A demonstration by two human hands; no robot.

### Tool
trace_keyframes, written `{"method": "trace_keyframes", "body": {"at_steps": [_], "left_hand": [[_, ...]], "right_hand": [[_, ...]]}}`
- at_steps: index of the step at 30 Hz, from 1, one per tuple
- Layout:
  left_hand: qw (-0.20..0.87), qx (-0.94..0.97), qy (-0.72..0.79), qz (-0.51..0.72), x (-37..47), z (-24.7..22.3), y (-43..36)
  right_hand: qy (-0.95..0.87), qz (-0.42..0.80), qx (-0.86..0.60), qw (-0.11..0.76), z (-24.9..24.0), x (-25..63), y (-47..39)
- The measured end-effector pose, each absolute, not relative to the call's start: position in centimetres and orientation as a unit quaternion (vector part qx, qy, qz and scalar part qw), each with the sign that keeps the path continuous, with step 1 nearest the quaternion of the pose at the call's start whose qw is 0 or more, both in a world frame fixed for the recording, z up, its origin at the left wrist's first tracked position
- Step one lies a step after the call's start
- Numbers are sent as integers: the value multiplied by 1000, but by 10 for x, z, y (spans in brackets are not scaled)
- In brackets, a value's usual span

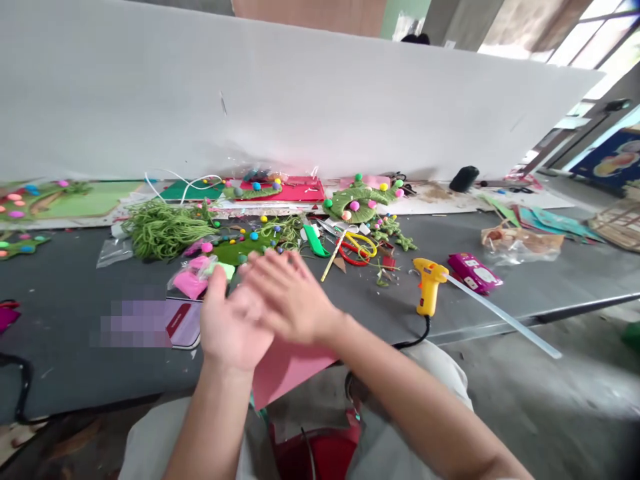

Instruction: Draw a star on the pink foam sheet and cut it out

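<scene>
My left hand [234,323] is palm up, its thumb and fingers apart. Across its palm and fingers lies my right hand [293,300], palm down with the fingers stretched out. The two hands touch, and no object shows between them. Beneath them, a sheet of pink paper [287,373] reaches over the table's front edge. A pink lump in a plastic bag [191,281] and a purple case [186,325] lie just left of my left hand. Beyond the hands is a green felt piece with small pompoms [240,251].
Green yarn [163,230] lies at the back left. Yellow-handled scissors [363,245] and a pencil [333,257] are behind my right hand. A yellow glue gun [427,283] with a long glue stick stands right, beside a purple power strip [474,272]. A white board [300,100] rises behind.
</scene>
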State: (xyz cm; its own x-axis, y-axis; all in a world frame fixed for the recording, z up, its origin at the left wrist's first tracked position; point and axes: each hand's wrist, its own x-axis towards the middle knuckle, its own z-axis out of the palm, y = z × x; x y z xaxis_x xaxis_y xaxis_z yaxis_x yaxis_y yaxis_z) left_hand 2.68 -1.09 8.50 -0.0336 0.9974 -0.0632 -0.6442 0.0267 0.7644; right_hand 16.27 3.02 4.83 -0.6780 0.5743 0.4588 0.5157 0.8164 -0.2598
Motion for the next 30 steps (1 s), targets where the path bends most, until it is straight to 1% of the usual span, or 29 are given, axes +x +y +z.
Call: {"method": "trace_keyframes", "body": {"at_steps": [2,3,4,6,9,10,13,20,23,28,30], "left_hand": [[652,289,303,632,23,93,-15],[637,305,295,644,20,96,-17],[614,322,297,657,15,98,-17],[549,340,330,689,7,96,-13],[438,339,472,686,-1,79,1],[413,354,493,679,-1,72,6],[434,372,491,657,5,59,14],[488,386,459,635,22,60,10],[495,374,455,639,19,60,11],[495,352,453,653,14,61,13],[496,346,452,655,13,61,13]], "right_hand": [[-832,89,-464,291,45,174,50],[-789,98,-521,311,45,186,61],[-760,100,-549,334,46,200,72],[-736,96,-575,345,50,234,88],[-696,102,-636,319,57,278,97],[-683,104,-655,308,58,287,98],[-687,118,-663,273,55,288,97],[-698,117,-682,185,38,230,104],[-705,125,-674,184,36,234,102],[-735,162,-628,198,40,265,97],[-721,153,-646,198,43,278,98]]}}
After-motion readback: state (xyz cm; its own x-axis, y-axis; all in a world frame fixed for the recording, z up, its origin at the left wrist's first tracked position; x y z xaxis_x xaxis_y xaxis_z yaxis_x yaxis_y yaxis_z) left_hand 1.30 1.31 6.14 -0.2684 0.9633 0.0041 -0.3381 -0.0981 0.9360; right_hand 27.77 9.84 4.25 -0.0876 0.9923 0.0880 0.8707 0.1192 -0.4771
